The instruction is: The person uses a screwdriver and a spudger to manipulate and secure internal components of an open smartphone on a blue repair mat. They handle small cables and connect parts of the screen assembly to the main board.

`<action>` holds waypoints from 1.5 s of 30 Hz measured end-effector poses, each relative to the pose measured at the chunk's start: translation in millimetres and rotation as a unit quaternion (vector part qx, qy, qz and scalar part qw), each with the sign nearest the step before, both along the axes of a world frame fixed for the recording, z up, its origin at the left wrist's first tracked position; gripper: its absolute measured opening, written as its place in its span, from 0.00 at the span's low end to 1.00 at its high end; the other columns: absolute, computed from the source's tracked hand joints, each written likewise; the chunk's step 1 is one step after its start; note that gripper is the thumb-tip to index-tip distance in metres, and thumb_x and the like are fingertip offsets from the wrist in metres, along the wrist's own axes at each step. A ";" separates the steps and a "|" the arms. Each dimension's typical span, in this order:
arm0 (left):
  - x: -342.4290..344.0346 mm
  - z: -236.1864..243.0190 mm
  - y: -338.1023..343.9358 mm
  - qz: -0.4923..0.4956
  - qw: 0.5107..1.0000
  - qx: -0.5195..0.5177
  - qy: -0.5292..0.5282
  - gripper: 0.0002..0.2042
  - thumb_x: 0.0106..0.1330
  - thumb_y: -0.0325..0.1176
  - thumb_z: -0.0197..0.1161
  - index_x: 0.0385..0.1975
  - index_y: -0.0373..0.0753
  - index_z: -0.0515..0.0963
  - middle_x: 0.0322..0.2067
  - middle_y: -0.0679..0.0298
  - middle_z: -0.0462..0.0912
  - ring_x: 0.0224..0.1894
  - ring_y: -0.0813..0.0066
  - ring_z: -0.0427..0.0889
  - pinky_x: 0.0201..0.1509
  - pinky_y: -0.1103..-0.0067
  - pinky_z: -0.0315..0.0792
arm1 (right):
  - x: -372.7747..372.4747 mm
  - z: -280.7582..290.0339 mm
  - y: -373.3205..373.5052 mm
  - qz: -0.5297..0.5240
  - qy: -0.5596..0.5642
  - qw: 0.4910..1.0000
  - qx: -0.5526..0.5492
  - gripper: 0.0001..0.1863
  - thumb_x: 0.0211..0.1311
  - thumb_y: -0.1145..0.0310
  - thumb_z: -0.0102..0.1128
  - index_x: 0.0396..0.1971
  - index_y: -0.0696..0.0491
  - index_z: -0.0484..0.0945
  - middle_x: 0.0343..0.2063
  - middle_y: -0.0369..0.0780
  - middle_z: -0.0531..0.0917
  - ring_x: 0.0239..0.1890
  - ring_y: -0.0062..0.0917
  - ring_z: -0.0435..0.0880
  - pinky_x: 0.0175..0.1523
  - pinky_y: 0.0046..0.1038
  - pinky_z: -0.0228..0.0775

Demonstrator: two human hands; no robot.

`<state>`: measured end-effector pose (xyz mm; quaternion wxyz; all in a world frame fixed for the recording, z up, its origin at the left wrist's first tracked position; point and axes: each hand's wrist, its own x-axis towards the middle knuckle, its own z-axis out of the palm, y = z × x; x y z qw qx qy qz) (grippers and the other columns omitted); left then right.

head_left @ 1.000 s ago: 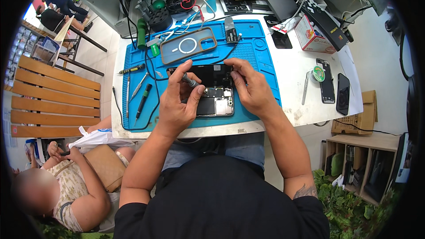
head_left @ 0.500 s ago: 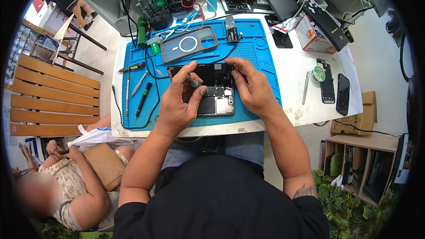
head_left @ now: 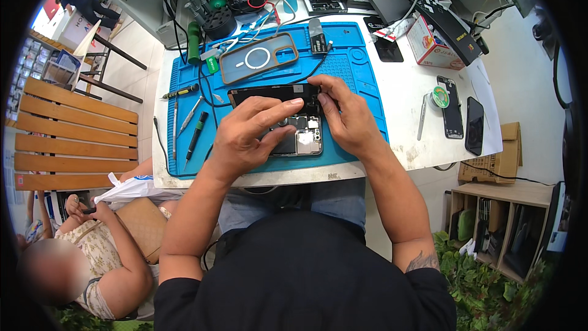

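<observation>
An opened phone (head_left: 306, 141) lies on the blue repair mat (head_left: 358, 98), its battery and inner boards bare. Its dark screen panel (head_left: 275, 93) stands raised along the far side. My right hand (head_left: 349, 119) pinches the right end of that panel between thumb and fingers. Over the left part of the phone is my left hand (head_left: 248, 132), fingers bent round a small grey screwdriver (head_left: 283, 122); only its rounded end shows, and its tip is hidden.
Behind the phone lies a brown-edged clear phone case (head_left: 229, 72). A black-and-green screwdriver (head_left: 196, 136) and tweezers rest left. To the right are a solder spool (head_left: 440, 97) and two phones (head_left: 474, 125). A seated person (head_left: 116, 245) is at the lower left.
My left hand has turned over, its fingers now stretching across the phone and covering most of the screwdriver that stood tilted before. My right hand still grips the screen panel.
</observation>
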<state>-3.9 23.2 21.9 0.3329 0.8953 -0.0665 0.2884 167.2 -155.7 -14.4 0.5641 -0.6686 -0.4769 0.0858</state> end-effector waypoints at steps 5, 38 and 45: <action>-3.0 11.6 7.2 -0.013 0.997 -0.061 0.040 0.29 0.60 0.20 0.83 0.65 0.40 0.88 0.52 0.57 0.91 0.53 0.66 0.91 0.57 0.73 0.85 | 1.1 -1.6 0.2 0.007 0.007 1.000 -0.004 0.17 0.81 0.81 0.55 0.64 0.56 0.78 0.48 0.51 0.90 0.47 0.47 0.93 0.52 0.41 0.85; -2.4 1.4 10.0 -0.013 0.992 -0.118 0.030 0.27 0.58 0.13 0.74 0.61 0.37 0.89 0.52 0.56 0.93 0.55 0.64 0.91 0.63 0.71 0.83 | -0.6 -1.5 -0.4 -0.002 0.002 1.000 -0.002 0.17 0.80 0.81 0.55 0.64 0.55 0.78 0.46 0.51 0.90 0.46 0.47 0.93 0.51 0.42 0.84; -4.3 -1.2 7.7 -0.019 0.989 -0.143 0.027 0.27 0.58 0.12 0.76 0.60 0.36 0.89 0.52 0.56 0.93 0.54 0.66 0.92 0.61 0.73 0.84 | 0.3 -3.2 0.5 0.002 -0.001 1.000 0.003 0.17 0.80 0.81 0.55 0.64 0.55 0.78 0.46 0.51 0.90 0.45 0.47 0.93 0.50 0.41 0.84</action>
